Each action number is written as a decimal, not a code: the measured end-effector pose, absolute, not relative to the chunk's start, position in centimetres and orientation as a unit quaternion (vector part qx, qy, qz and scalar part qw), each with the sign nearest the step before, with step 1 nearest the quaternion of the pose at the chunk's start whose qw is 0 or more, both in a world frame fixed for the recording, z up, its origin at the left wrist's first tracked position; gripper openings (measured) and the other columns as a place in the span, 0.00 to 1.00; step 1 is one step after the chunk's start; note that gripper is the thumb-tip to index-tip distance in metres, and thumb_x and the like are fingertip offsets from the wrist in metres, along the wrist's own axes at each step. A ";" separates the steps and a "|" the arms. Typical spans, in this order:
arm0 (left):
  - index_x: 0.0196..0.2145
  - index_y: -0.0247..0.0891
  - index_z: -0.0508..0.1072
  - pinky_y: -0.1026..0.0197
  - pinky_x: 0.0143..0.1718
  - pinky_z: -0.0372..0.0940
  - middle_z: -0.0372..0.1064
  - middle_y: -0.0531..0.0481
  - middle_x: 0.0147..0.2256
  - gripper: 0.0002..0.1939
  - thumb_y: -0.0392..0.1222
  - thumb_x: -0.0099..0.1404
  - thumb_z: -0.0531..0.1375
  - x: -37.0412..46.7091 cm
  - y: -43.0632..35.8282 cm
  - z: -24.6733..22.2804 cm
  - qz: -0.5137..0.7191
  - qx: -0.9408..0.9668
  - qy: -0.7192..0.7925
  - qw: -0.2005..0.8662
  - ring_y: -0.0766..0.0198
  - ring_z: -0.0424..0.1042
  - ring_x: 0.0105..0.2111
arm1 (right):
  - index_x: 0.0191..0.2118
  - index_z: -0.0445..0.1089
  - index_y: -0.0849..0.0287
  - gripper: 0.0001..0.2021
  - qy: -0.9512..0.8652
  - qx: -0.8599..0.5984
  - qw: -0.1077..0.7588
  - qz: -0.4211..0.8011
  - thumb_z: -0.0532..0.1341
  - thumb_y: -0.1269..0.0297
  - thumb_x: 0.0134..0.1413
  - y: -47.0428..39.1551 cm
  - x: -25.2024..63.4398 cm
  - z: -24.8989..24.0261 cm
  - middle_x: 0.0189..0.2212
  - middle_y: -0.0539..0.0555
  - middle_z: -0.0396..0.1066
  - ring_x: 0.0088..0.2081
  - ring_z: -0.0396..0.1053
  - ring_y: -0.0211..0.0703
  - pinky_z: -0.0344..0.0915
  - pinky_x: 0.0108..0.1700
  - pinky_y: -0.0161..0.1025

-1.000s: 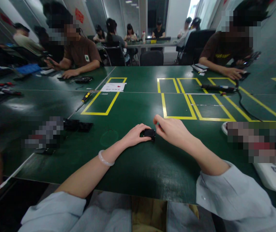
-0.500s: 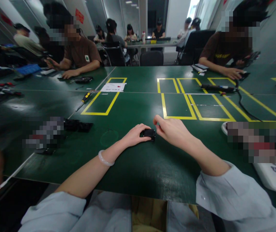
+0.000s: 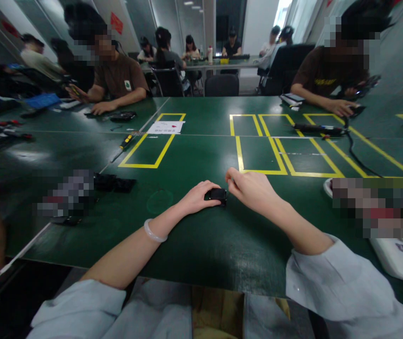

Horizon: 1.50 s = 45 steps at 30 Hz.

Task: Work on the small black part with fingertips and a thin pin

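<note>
- The left hand [image 3: 200, 197] grips a small black device [image 3: 218, 194], thumb on the near side and fingers wrapped behind its left end.
- The device sits in front of the person, at or just above the table [image 3: 201, 249]; contact is hard to tell.
- The right hand [image 3: 254, 188] hovers just beside the device, its fingers curled and narrow; whether they pinch anything small cannot be told.
- The step in hand seems to be fine work on the device; the next move likely calls for a firm left hold and a precise right fingertip.
- Yellow tape [image 3: 138, 165] outlines boxes on the dark green table, with a paper sheet [image 3: 166, 127] and a screwdriver [image 3: 125, 142] to the left.
- Beyond, co-workers sit at tables near an office chair [image 3: 221, 85].
</note>
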<state>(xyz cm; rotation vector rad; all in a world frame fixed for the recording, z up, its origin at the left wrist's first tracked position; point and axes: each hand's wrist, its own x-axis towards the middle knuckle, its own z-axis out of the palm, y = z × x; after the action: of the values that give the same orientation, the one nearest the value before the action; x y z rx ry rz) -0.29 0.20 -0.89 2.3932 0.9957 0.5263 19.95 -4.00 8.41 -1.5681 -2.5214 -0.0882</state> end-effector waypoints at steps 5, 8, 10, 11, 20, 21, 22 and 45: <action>0.47 0.41 0.67 0.56 0.46 0.60 0.66 0.48 0.42 0.19 0.52 0.61 0.61 -0.3 0.3 -1.1 0.197 0.881 0.361 0.234 0.56 0.66 0.44 | 0.42 0.64 0.57 0.15 -0.840 -0.538 0.073 -0.019 0.45 0.56 0.65 -3.9 19.8 8.4 0.26 0.52 0.74 0.28 0.70 0.42 0.43 0.26 0.35; 0.46 0.41 0.67 0.56 0.45 0.60 0.66 0.48 0.42 0.19 0.52 0.60 0.61 -0.3 0.3 -1.2 0.198 0.880 0.363 0.233 0.56 0.66 0.44 | 0.41 0.64 0.57 0.15 -0.842 -0.534 0.077 -0.018 0.46 0.55 0.64 -3.9 19.7 8.3 0.27 0.52 0.74 0.28 0.71 0.42 0.43 0.25 0.35; 0.47 0.42 0.67 0.56 0.46 0.60 0.66 0.49 0.42 0.19 0.52 0.61 0.61 -0.3 0.3 -1.2 0.198 0.879 0.363 0.237 0.56 0.66 0.44 | 0.42 0.64 0.57 0.14 -0.843 -0.532 0.080 -0.021 0.45 0.57 0.64 -3.9 19.7 8.2 0.27 0.52 0.74 0.28 0.71 0.42 0.43 0.25 0.35; 0.47 0.42 0.68 0.56 0.46 0.60 0.66 0.49 0.43 0.19 0.52 0.61 0.61 -0.3 0.3 -1.2 0.198 0.879 0.362 0.240 0.56 0.66 0.45 | 0.43 0.63 0.57 0.13 -0.844 -0.530 0.084 -0.021 0.45 0.59 0.64 -4.0 19.7 8.2 0.26 0.51 0.73 0.28 0.70 0.42 0.43 0.25 0.35; 0.47 0.43 0.68 0.54 0.47 0.60 0.66 0.48 0.44 0.19 0.52 0.60 0.61 -0.2 0.2 -1.0 0.194 0.873 0.371 0.252 0.55 0.65 0.45 | 0.45 0.60 0.57 0.11 -0.851 -0.514 0.114 -0.006 0.45 0.65 0.62 -4.1 19.7 8.2 0.27 0.51 0.73 0.26 0.69 0.41 0.44 0.25 0.35; 0.47 0.43 0.68 0.54 0.47 0.60 0.67 0.48 0.43 0.19 0.52 0.60 0.61 -0.2 0.2 -0.9 0.193 0.873 0.370 0.250 0.55 0.66 0.45 | 0.45 0.60 0.57 0.11 -0.851 -0.513 0.115 -0.005 0.45 0.65 0.62 -4.0 19.7 8.1 0.27 0.51 0.73 0.26 0.69 0.41 0.44 0.25 0.35; 0.47 0.43 0.68 0.54 0.47 0.60 0.67 0.48 0.43 0.19 0.52 0.60 0.61 -0.2 0.2 -0.9 0.192 0.874 0.370 0.249 0.55 0.66 0.45 | 0.45 0.60 0.57 0.11 -0.851 -0.512 0.115 -0.004 0.45 0.65 0.62 -4.0 19.8 8.1 0.27 0.51 0.73 0.26 0.69 0.41 0.44 0.25 0.35; 0.43 0.38 0.67 0.57 0.45 0.62 0.69 0.48 0.41 0.12 0.43 0.68 0.48 -1.8 1.0 0.3 0.232 0.816 0.375 0.374 0.61 0.69 0.41 | 0.45 0.60 0.57 0.11 -0.851 -0.513 0.115 0.005 0.45 0.63 0.62 -4.2 19.8 8.2 0.26 0.51 0.72 0.24 0.66 0.39 0.44 0.25 0.33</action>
<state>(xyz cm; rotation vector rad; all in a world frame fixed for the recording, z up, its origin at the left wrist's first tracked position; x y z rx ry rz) -1.85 0.95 0.28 2.0880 0.9610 0.5935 19.81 -4.15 8.18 -1.5021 -2.4928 0.0144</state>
